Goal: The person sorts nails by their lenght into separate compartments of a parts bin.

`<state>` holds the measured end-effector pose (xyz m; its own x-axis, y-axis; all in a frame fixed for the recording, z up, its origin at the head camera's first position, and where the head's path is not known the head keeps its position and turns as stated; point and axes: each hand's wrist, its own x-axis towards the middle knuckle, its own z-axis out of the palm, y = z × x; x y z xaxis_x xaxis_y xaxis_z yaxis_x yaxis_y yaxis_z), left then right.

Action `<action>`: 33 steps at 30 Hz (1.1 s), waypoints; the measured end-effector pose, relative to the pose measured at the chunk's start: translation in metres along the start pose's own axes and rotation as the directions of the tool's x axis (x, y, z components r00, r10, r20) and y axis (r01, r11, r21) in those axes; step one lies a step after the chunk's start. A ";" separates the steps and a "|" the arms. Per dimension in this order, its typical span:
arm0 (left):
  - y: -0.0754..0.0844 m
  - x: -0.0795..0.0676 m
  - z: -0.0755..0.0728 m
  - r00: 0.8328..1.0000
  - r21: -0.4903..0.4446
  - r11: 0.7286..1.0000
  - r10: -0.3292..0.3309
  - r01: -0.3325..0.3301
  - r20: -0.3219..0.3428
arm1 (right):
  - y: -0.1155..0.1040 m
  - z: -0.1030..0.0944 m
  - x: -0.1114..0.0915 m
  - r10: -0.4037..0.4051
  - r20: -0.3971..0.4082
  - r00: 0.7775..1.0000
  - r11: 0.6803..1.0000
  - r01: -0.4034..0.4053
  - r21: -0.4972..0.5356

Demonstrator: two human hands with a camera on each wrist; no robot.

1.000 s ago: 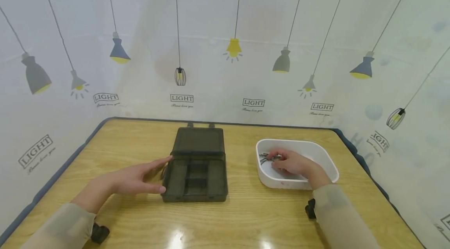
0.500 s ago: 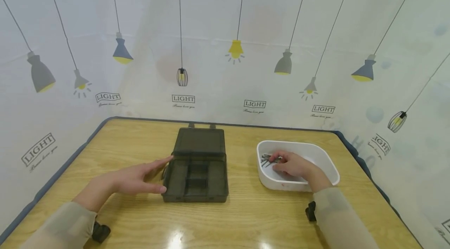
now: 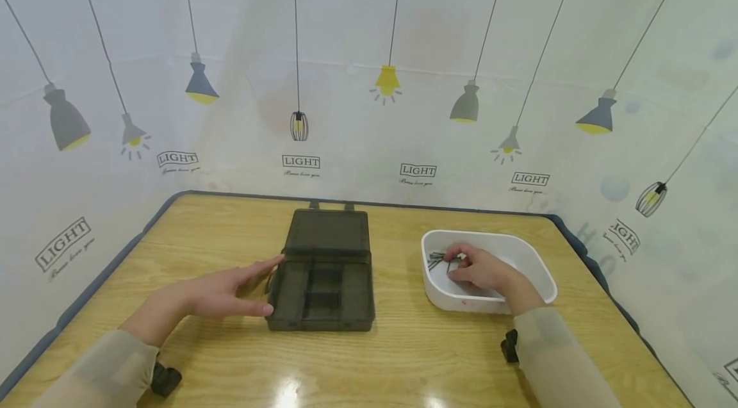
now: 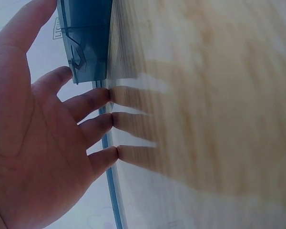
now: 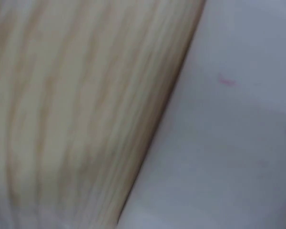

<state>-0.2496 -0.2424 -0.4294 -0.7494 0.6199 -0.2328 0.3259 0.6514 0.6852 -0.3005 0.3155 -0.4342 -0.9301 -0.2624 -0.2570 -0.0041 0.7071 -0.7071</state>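
Observation:
Spread fingers of my left hand [image 3: 221, 293] touch the left side of a dark see-through plastic box [image 3: 282, 296], whose lid [image 3: 327, 230] lies folded back. In the left wrist view the left hand [image 4: 43, 124] has its thumb and index finger near the box's side [image 4: 88, 43], with other fingertips on the tabletop. My right hand [image 3: 481, 269] reaches into a white tub [image 3: 533, 267], over several thin grey nail-like metal pieces [image 3: 435, 259]. One slim piece shows between its thumb and index finger. The right wrist view holds only the tub's wall [image 5: 219, 143] and wood.
The divided box has several compartments [image 3: 323, 300]. It stands left of the tub on a wooden table [image 3: 398, 344]. A cloth printed with lamps [image 3: 369, 139] rises behind the table's dark edge [image 3: 230, 195].
Within the tub, the right hand's fingers have shifted slightly among the metal pieces, and a slim piece now shows at the fingertips. The left hand and box stay in place.

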 end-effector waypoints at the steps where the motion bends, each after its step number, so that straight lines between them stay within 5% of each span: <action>1: 0.000 0.000 0.000 1.000 0.000 1.000 -0.001 0.001 0.001 | 0.001 -0.001 0.001 0.002 0.000 1.000 1.000 -0.002 0.005; 33: 0.002 -0.001 -0.001 1.000 0.008 1.000 -0.011 0.011 0.010 | 0.000 0.005 0.003 -0.004 -0.020 1.000 0.992 0.002 -0.130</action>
<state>-0.2492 -0.2420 -0.4272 -0.7471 0.6170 -0.2473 0.3224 0.6617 0.6769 -0.3014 0.3115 -0.4376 -0.9373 -0.2520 -0.2406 -0.0533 0.7861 -0.6158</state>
